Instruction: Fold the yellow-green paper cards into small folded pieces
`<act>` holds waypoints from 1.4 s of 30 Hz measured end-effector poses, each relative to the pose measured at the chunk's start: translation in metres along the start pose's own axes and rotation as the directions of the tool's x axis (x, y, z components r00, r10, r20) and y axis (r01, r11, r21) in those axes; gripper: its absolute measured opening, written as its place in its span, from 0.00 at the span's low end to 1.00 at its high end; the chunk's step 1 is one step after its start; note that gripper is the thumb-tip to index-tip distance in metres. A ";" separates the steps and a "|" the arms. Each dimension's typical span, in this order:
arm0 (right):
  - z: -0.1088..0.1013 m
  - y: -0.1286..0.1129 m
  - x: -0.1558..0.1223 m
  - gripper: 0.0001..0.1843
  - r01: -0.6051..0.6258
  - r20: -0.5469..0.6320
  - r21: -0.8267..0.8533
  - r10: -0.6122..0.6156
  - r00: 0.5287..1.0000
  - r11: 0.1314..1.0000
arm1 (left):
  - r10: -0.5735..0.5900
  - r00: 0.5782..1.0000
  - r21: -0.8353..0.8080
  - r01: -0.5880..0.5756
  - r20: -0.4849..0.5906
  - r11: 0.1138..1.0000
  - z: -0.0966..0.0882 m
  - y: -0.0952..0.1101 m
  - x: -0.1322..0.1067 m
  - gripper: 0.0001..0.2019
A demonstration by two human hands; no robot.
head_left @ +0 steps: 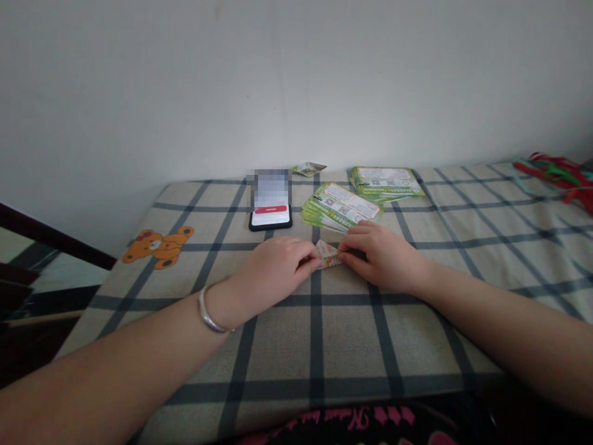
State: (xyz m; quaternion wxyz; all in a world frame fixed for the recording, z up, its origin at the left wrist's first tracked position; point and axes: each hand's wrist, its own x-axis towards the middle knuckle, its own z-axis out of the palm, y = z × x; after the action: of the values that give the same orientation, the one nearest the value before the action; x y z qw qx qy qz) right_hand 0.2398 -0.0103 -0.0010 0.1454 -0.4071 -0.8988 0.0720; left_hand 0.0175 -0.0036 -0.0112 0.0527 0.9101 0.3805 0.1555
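Note:
Both hands meet over a small folded green-and-white paper leaflet [328, 254] lying on the checked cloth [324, 334]. My left hand [273, 267], with a silver bangle on its wrist, pinches the leaflet's left side with curled fingers. My right hand [377, 254] presses and grips its right side, fingers closed over it. Just beyond my right hand lies a fanned stack of the same leaflets [341, 207], and a second stack [386, 182] sits further back.
A phone [270, 207] with a lit screen lies behind my left hand. One folded leaflet [309, 167] rests by the wall. Red and green strips [560, 176] lie at the far right. A bear print [158, 246] marks the cloth's left edge, where the surface drops off.

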 end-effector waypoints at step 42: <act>-0.005 0.011 -0.007 0.07 -0.085 -0.034 0.073 0.088 0.996 0.994 | 0.123 0.991 0.065 -0.119 -0.061 0.991 0.000 -0.002 -0.001 0.16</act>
State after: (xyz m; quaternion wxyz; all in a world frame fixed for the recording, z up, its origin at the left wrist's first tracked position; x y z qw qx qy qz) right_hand 0.2535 -0.0086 -0.0006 0.1731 -0.4415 -0.8744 0.1028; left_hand 0.0150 -0.0031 -0.0115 0.0031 0.9271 0.3308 0.1762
